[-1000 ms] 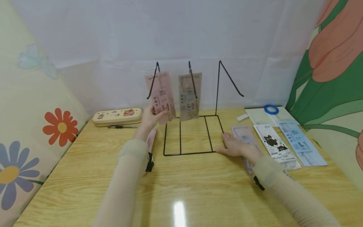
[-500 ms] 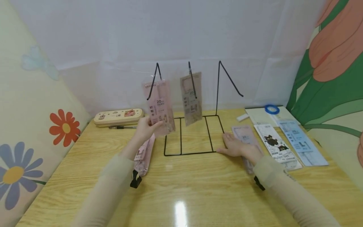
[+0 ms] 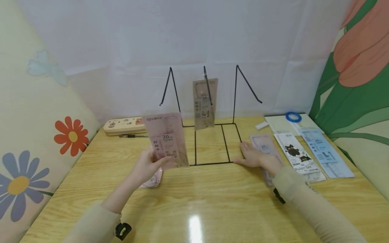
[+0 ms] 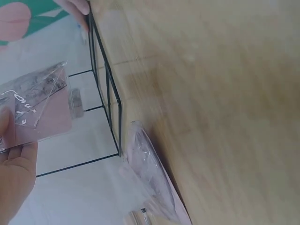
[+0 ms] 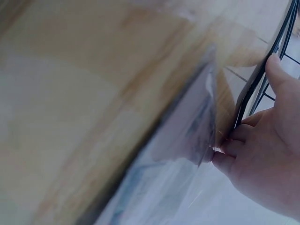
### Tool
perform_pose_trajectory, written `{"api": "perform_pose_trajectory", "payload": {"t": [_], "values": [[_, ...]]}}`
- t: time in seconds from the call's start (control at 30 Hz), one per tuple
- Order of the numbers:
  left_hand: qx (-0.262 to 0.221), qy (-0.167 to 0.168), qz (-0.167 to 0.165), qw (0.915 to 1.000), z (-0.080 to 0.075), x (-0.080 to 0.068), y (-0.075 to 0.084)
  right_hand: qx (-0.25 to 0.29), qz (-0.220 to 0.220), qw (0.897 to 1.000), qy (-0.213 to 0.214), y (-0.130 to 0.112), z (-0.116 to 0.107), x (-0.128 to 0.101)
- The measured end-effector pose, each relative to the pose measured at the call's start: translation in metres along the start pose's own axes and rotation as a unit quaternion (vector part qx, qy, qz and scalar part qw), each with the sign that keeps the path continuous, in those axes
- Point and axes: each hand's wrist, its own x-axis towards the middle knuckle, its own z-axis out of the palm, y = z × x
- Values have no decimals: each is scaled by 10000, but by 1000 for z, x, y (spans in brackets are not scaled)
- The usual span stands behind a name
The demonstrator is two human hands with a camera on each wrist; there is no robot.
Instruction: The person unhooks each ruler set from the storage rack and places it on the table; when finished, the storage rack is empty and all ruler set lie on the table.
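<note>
1. Left hand is pinching the pink packet at its lower left edge: thumb lying across the front, fingers backing it from behind.
2. Packet is hanging in the air above the table, in front of the wire rack, just below the left hook. It is looking free of that hook; can't tell whether the top film is brushing the tip.
3. Right hand is resting on the rack's near right corner, thumb apart from fingers, not holding any packet.
4. Handling, my guess: packet is weighing very little. Card is probably keeping it fairly flat; the film is likely feeling slick and creasing easily. Contents may be sliding inside. Not reading as fragile.
5. Best hold: the one it's getting, low on an edge, thumb front, fingers behind, light squeeze. That's leaving the clear top strip uncovered.
6. Looks: pale pink, tall rectangle, standing near upright with its top leaning left. Clear film is sticking out above the card. Dark print is showing a big "20" plus characters; left wrist view is showing ruler-like marks through wrinkled film at the bottom end.
7. Similar grey-brown packet is hanging on the middle hook.
</note>
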Motion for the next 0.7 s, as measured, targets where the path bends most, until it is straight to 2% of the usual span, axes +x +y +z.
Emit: {"api": "perform_pose_trajectory", "payload": {"t": [0.1, 0.17, 0.27, 0.4, 0.47, 0.57, 0.63, 0.7], "values": [[-180, -44, -97, 9998, -6, -16, 3, 2, 9, 10000, -4, 1, 0, 0], [-189, 95, -213, 9996, -13, -25, 4, -1, 37, 10000, -9, 1, 1, 1], [-126, 518, -374, 9979, -30, -36, 0, 1, 61, 10000, -10, 1, 0, 1], [127, 1153, -729, 9906, -59, -51, -12, 0, 89, 10000, -18, -1, 0, 0], [299, 1283, -1042, 9858, -74, -58, -18, 16, 83, 10000, -26, -1, 0, -1], [450, 1240, -1787, 9750, -95, -68, -28, 20, 103, 9999, -25, -1, 0, -1], [597, 996, -2311, 9660, -106, -73, -34, 28, 100, 9999, -12, -2, 0, -1], [806, 731, -2809, 9535, -112, -76, -40, 4, 120, 9999, -5, -1, 1, -1]]}}
